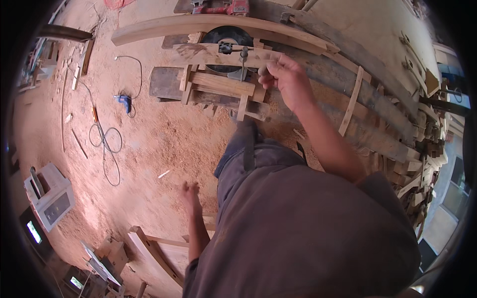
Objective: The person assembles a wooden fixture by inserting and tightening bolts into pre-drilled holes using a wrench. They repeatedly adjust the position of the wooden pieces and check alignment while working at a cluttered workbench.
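My right hand [292, 84] is raised at the right end of a pale wooden board [198, 53]. Its fingers are closed in a pinch around a small dark thing at the fingertips, too unclear to name. Just left of it, a metal clamp [244, 59] stands upright at the board. Behind the board sits a black round disc or wheel [213, 36], partly hidden by the wood. Short wooden blocks [218, 83] are stacked below the board. My left hand [190, 197] hangs low at my left side over the sawdust, fingers apart and loosely curled, holding nothing.
A long curved timber [164, 29] and a red tool [223, 7] lie beyond the board. Dark planks [343, 74] run off to the right. On the floor at left are a blue power drill [123, 103] and a looped cable [104, 141]. A wooden frame [154, 253] stands behind my left arm.
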`<state>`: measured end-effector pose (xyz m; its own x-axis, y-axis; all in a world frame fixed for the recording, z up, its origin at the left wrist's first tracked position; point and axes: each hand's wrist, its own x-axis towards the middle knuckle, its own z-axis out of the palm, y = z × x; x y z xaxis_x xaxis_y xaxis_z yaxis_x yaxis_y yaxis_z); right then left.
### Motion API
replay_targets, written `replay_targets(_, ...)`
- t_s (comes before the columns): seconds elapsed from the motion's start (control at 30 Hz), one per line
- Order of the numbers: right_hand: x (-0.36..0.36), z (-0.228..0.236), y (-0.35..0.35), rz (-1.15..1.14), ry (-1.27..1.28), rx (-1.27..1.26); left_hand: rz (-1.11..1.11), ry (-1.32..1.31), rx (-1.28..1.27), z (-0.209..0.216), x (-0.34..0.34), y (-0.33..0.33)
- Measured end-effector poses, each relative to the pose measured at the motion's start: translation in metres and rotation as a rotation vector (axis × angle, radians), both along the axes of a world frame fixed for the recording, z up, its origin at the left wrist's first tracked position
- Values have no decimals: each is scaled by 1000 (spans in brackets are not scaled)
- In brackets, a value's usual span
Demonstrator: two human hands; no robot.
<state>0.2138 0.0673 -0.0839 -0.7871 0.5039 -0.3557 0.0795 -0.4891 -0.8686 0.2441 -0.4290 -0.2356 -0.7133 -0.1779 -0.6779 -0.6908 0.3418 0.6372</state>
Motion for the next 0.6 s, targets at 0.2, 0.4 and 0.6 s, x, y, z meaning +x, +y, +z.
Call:
replay_targets(0.2,57,-40,-45,-144,-60,-216,-566,52,-357,-50,128,-137)
replay_targets(0.4,64,-71,-145,26,-307,-325,-325,-5,27,-106,111,-221)
replay_targets(0.6,-60,-70,-179,-112,-116,-338,-357,-87,27,7,-46,-199)
